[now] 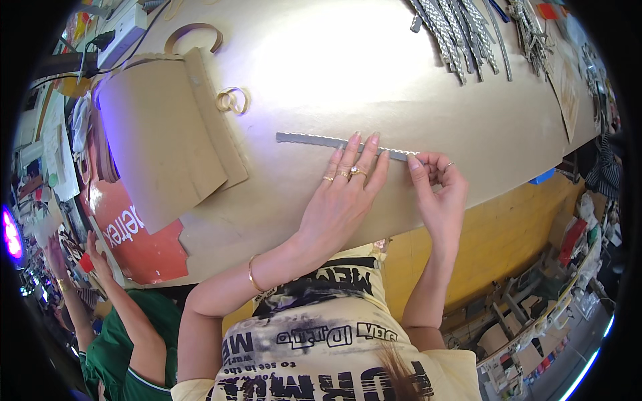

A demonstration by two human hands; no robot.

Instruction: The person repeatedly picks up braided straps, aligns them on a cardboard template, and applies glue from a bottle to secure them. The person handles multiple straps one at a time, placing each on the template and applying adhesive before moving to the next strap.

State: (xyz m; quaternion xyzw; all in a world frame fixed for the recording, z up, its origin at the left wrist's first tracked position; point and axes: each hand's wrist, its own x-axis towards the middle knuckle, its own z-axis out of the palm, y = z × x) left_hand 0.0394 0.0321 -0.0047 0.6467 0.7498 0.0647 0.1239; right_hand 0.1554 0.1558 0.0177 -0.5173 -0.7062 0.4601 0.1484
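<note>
A narrow grey strip (307, 139) with a shiny, wavy upper edge lies across the brown paper covering the table (508, 147). My left hand (344, 197) rests over its middle, fingers stretched out and pressing lightly on it; these fingers hide part of the strip. At the strip's right end, my right hand (441, 187) pinches it between thumb and forefinger, the other fingers curled in. The strip's left end extends free beyond my left hand.
Several braided grey strips (458, 33) lie at the far right. To the left are brown card sheets (157, 134), a coiled tan strip (233, 100), a red printed sheet (134, 230) and a white power strip (127, 33). A co-worker in green (127, 354) is at the lower left.
</note>
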